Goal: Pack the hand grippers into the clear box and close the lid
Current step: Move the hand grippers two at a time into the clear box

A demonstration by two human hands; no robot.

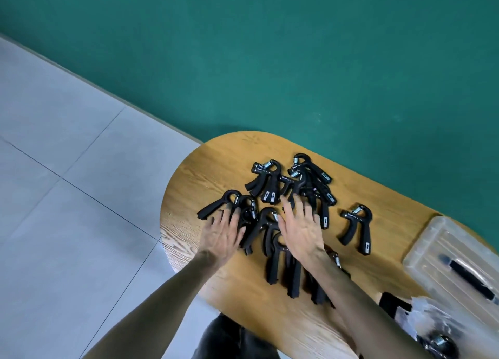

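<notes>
Setting: green wall [297, 47] behind a rounded wooden table [213, 164]; pale tiled floor [59, 156] at 9 o'clock of the table.
Hand grippers: black hand grippers [294, 193] with metal springs lie scattered and overlapping on the tabletop, most of them in a loose heap at its middle.
Upper pair: one gripper [266, 181] at 12 o'clock of the left hand, handles pointing toward the viewer.
Lone gripper: a single gripper [356, 229] lies apart from the heap, at 3 o'clock of the right hand, between the heap and the box.
Left hand: left hand [222, 235] palm down, fingers straight and slightly spread, fingertips resting on the grippers at the heap's 9 o'clock side; nothing is pinched.
Right hand: right hand [302, 230] palm down, fingers straight and spread, lying over the middle of the heap; nothing is gripped.
Clear box: clear box [432, 250] with a black handle [469, 280] on its lid, at 4 o'clock of the heap, near the table's edge; lid in place.
Plastic bag: crumpled clear bag [429, 321] at 6 o'clock of the box, with a blurred spring part showing through.
Person: dark trousers [229, 339] visible below the table edge.
</notes>
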